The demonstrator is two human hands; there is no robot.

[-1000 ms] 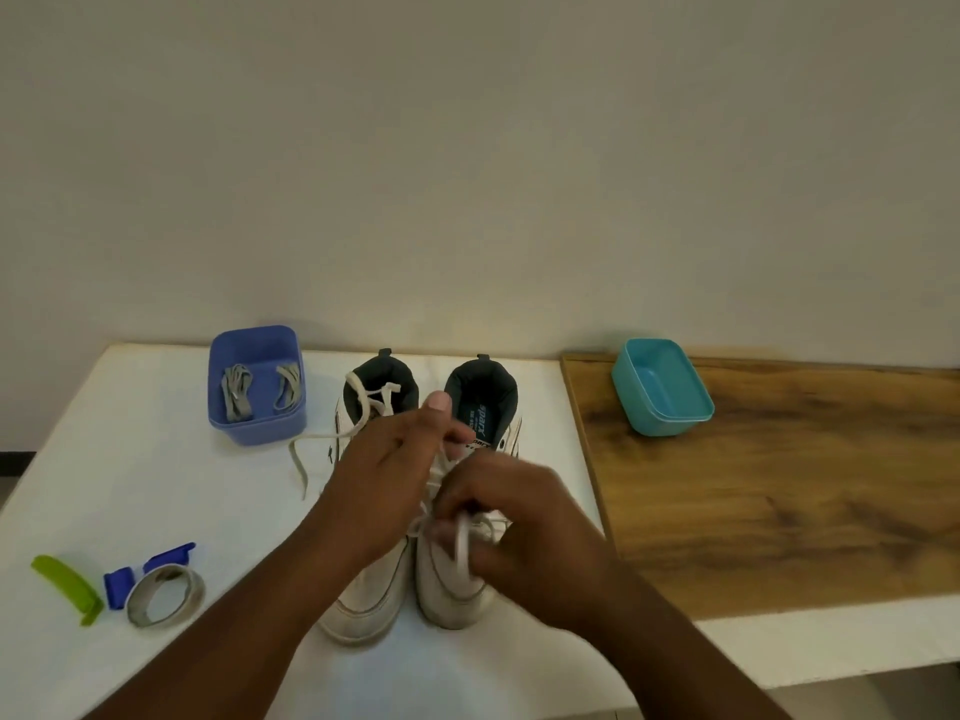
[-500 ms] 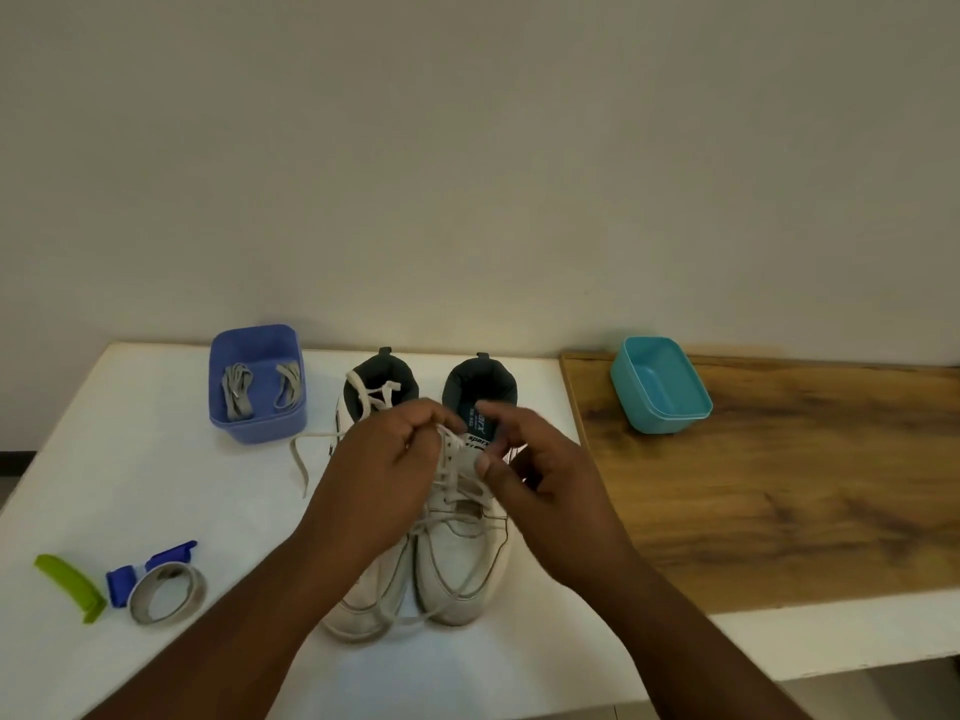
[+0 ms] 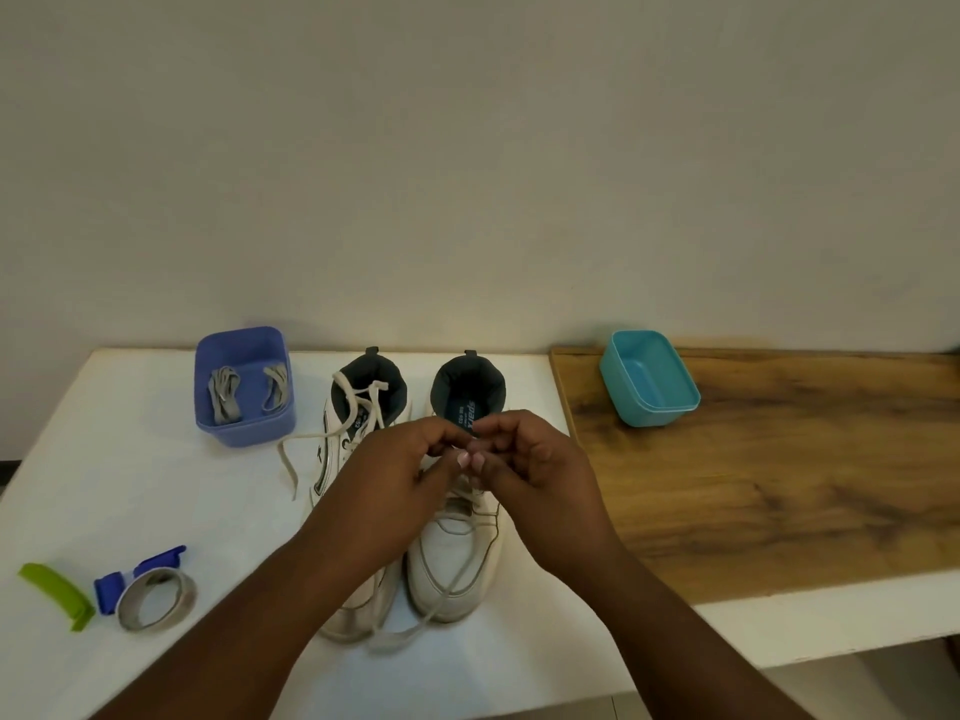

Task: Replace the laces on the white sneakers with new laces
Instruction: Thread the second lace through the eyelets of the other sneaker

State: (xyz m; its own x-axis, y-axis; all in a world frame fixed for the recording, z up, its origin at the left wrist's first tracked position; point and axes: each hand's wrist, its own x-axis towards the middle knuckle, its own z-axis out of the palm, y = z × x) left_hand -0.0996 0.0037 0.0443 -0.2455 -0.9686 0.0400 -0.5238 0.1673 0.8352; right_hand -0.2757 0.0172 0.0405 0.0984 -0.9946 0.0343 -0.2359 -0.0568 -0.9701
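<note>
Two white sneakers stand side by side on the white table, toes toward me. The left sneaker (image 3: 353,433) has its old white lace loose and trailing to the left. Over the right sneaker (image 3: 457,558) both my hands meet at the upper eyelets. My left hand (image 3: 400,475) and my right hand (image 3: 535,459) have curled fingers that pinch the right sneaker's old lace (image 3: 447,589), whose loose end runs down past the toe. A purple bin (image 3: 244,381) at the back left holds grey new laces (image 3: 223,397).
A teal bin (image 3: 649,376) stands on a wooden board (image 3: 779,475) at the right. A tape roll (image 3: 156,600), blue clips (image 3: 109,589) and a green clip (image 3: 57,595) lie at the front left. The wall runs right behind the table.
My right hand has risen from the toe area of the right sneaker to its upper eyelets and closed in on my left hand. More lace now hangs loose over the toe.
</note>
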